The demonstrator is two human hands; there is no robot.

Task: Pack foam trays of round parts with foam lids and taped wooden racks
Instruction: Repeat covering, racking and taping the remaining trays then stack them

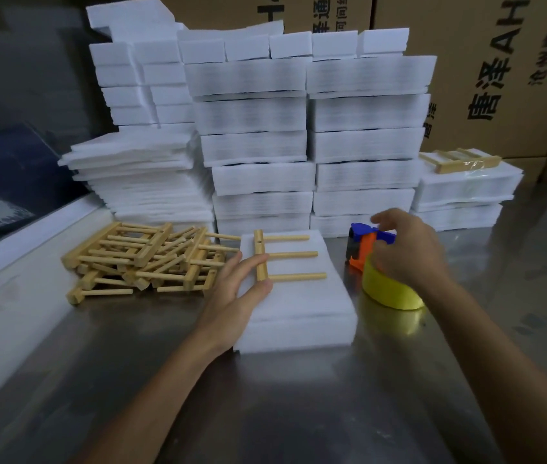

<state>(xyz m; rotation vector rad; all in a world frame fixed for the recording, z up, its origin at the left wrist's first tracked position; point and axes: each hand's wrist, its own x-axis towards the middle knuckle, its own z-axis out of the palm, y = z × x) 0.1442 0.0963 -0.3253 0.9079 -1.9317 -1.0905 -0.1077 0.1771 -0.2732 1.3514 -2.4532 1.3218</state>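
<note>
A pile of racks (141, 259) lay at the left of the table (265, 413), near the foam stacks (258, 128) behind. The left hand (238, 293) rested with straight fingers on the bar of one rack (275, 257), which lay on top of the foam pack (295, 296) at the middle, its three pegs pointing right. Just right of the pack, the right hand (406, 249) curled over the tape dispenser (366, 242) with its yellow roll (389, 289). Farther right, a taped rack (459, 160) sat on a low foam stack (466, 192). Boxes (483, 61) stood behind.
</note>
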